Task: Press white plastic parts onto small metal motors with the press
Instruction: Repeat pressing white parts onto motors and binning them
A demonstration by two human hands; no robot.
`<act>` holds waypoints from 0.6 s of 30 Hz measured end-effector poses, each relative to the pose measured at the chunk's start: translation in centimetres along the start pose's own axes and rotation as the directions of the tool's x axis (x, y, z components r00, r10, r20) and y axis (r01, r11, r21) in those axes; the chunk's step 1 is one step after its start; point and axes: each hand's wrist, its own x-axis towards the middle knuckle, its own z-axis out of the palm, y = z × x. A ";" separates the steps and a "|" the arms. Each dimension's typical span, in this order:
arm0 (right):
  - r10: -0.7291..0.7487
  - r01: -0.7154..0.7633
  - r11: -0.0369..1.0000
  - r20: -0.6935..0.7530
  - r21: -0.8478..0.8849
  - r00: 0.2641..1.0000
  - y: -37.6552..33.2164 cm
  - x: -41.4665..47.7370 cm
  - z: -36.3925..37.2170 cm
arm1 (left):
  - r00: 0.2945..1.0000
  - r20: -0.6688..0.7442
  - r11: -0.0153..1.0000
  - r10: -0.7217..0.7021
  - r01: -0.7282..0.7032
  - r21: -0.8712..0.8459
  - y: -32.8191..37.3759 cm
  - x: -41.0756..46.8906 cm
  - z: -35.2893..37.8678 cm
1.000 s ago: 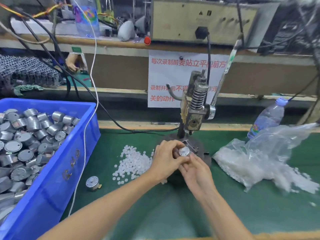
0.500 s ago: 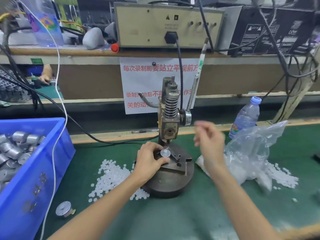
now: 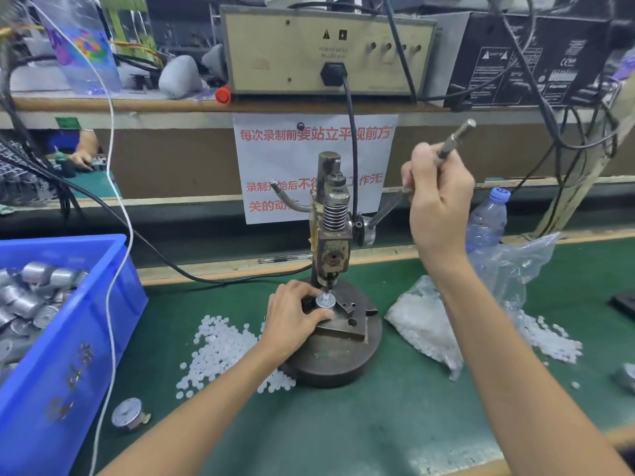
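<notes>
Motors (image 3: 31,297) heaped in blue bin (image 3: 86,355), white plastic parts (image 3: 220,348) strewn on green counter (image 3: 378,424). Left hand (image 3: 292,321) gripping small motor (image 3: 325,300) on press (image 3: 331,249) base, under ram. Right hand (image 3: 438,201) curled round raised lever (image 3: 453,139).

R hand (image 3: 439,204) now on press lever (image 3: 454,138)

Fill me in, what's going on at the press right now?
A person is working the hand press. The left-hand grip steadies a small motor on the fixture, right under the ram tip. The right-hand grip holds the lever, which points up and to the right. Whether the ram touches the motor is unclear. Loose white parts lie left of the press base; more motors fill the blue bin.
</notes>
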 end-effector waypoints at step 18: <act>-0.060 0.067 0.995 -0.103 0.072 0.993 0.2 -5.1 -0.4 | 1.000 -0.013 1.000 0.024 -0.024 -0.009 -0.3 -0.1 0.1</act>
